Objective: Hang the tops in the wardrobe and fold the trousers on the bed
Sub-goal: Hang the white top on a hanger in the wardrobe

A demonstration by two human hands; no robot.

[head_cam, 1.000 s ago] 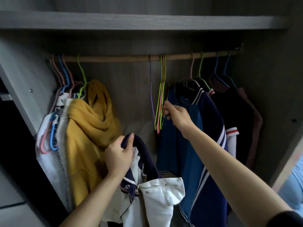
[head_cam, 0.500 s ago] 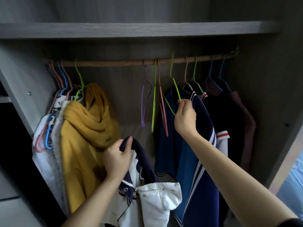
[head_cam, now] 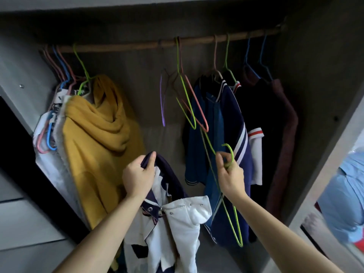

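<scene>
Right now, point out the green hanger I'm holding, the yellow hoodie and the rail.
green hanger [head_cam: 232, 154]: head view, its hook.
yellow hoodie [head_cam: 102, 146]: head view, the chest.
rail [head_cam: 122, 47]: head view, bare middle stretch.

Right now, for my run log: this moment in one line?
left hand: holds jacket | right hand: holds green hanger, off rail | next: likely hanger into jacket

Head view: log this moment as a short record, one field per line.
left hand: grips the navy-and-white jacket by its collar
right hand: pinches the green hanger at its hook, off the rail
rail: wooden, spare hangers bare at its middle
left end: yellow hooded top hanging
right end: blue top hanging
jacket status: not yet on a hanger
</scene>
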